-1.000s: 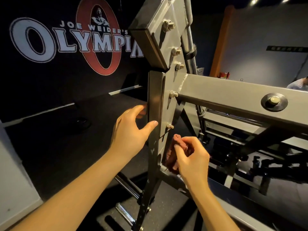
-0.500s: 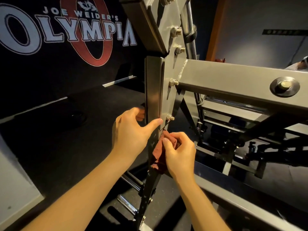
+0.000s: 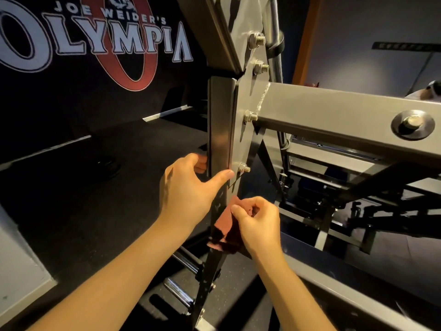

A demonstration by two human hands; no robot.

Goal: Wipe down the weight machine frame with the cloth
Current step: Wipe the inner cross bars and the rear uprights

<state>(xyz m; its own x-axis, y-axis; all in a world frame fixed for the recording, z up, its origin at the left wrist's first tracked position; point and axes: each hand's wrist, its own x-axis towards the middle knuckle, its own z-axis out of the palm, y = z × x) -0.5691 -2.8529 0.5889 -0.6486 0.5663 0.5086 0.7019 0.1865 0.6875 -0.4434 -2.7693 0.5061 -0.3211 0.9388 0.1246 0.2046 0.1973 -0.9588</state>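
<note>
Left hand (image 3: 188, 187) grips the dark upright post (image 3: 219, 130) of the frame (image 3: 214, 32): the thumb lies across the front face, and the fingers (image 3: 201, 163) curl round the far edge, tips hidden behind it. Right hand (image 3: 259, 225) pinches a reddish cloth (image 3: 225, 225) between thumb and bent fingers, just below the left thumb. The cloth lies against the post under the lowest bolt (image 3: 243, 167) of the grey plate (image 3: 243, 96); its lower folds are in shadow and hard to make out. The post's foot is cut off. A grey beam (image 3: 322, 111) runs right from the plate; the dark linkage beneath it is indistinct. Chrome bars (image 3: 183, 259) show low between the forearms, above the floor (image 3: 83, 187). A wall logo (image 3: 114, 41), partly cut off, fills the upper left.
</note>
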